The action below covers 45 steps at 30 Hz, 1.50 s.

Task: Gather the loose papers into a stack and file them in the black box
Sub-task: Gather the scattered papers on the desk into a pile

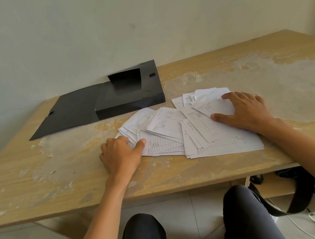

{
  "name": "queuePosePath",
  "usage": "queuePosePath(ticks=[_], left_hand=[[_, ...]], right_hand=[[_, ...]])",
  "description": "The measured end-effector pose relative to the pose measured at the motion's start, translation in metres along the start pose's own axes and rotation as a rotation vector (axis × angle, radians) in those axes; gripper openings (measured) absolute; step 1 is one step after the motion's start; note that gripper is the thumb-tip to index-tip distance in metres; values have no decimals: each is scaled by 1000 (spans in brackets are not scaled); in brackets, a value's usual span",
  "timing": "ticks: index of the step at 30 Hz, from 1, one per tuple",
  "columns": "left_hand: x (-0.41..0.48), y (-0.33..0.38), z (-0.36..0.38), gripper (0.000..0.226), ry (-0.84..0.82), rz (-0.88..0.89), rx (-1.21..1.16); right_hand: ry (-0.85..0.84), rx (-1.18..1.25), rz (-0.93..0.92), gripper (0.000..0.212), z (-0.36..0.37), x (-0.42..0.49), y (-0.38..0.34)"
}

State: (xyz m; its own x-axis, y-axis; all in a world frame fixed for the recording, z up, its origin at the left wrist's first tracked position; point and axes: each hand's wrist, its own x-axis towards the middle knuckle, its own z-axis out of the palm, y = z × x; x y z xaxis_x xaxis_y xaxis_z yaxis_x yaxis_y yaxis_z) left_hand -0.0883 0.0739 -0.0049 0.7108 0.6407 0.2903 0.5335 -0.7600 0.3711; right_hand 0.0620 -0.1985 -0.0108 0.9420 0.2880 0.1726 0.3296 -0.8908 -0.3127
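Observation:
Several loose white lined papers (172,129) lie spread and overlapping on the worn wooden table (36,178), in front of me. My left hand (119,153) rests at the left edge of the spread, fingers curled against the sheets and thumb lying on top. My right hand (244,111) lies flat with spread fingers on the right part of the papers. The black box (128,101) sits behind the papers at the back left, open, its lid flap (67,112) lying flat to the left.
A pale wall stands right behind the table. The tabletop's veneer is peeled in large patches. Under the table at the right are a black bag strap (293,200) and a white cable (310,225). My knees show below the front edge.

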Motion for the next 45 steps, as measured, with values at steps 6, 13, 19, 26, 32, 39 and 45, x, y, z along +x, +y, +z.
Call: queuePosePath(ticks=[6,13,19,26,32,39,45], left_hand=[[1,0,0,107,-52,-137,138],[7,-1,-1,85,-58,-124,157],[13,4,-5,75,-93,-182,-87],[13,15,-9,90,-123,-299,-621],[2,40,-12,88,-18,-539,-1344],[-20,57,2,61,-110,-535,-1481],[-24,75,12,34,-112,-540,-1460]], right_hand=[[3,9,-9,82,-1,-2,2],[-2,3,-16,83,1,-1,2],[-2,3,-14,84,1,0,2],[-4,12,-12,84,0,0,2],[55,1,116,93,-1,-1,2],[22,-10,50,88,2,-2,3],[6,62,-27,80,-2,-6,-3]])
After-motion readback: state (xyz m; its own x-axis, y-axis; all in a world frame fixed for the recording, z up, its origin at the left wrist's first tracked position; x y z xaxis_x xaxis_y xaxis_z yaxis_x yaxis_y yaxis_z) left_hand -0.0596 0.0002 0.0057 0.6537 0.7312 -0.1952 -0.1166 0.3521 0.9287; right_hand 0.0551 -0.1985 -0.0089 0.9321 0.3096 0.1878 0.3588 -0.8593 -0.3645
